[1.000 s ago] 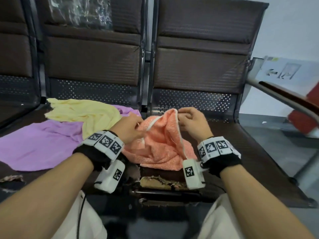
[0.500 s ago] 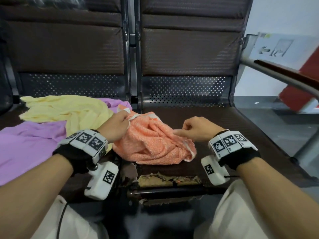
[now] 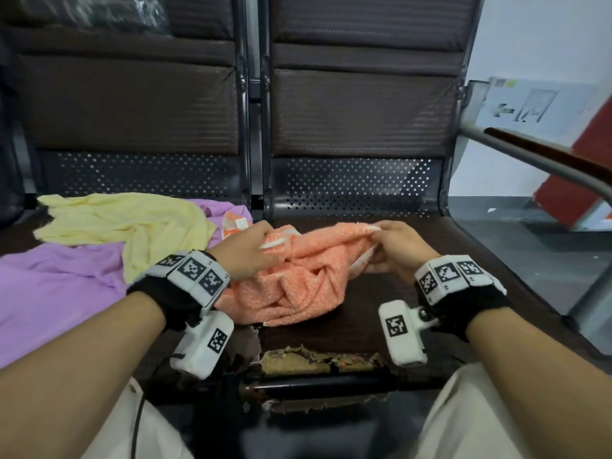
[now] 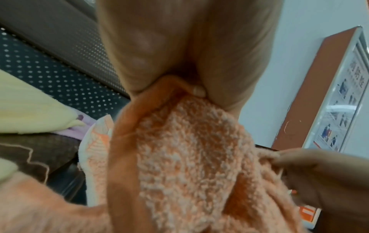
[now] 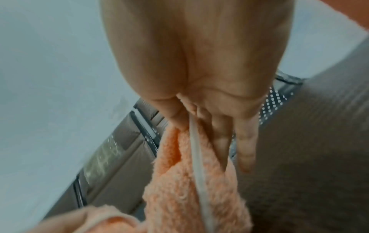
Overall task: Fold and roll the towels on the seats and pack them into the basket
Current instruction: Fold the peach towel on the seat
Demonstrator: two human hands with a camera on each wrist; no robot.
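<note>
The orange towel (image 3: 298,279) lies bunched on the front of the right-hand seat (image 3: 463,260), and every place below is given from that towel. It looks light, limp and fluffy, a looped pile with a smooth white hem (image 5: 196,151) along its edge; I judge it will sag and crumple wherever it is not held, so the hemmed corners are the sound places to take it. The left hand (image 3: 246,250) grips the towel's left end, thumb and fingers closed over a fold. The right hand (image 3: 394,243) pinches the hem at the towel's far right corner, though which fingers do the pinching is hard to tell. To the towel's left a thin, creased yellow towel (image 3: 126,223) lies over a smooth purple towel (image 3: 56,293). Just in front of the towel the seat's covering is torn, showing crumbling foam (image 3: 318,361). No basket is in view.
</note>
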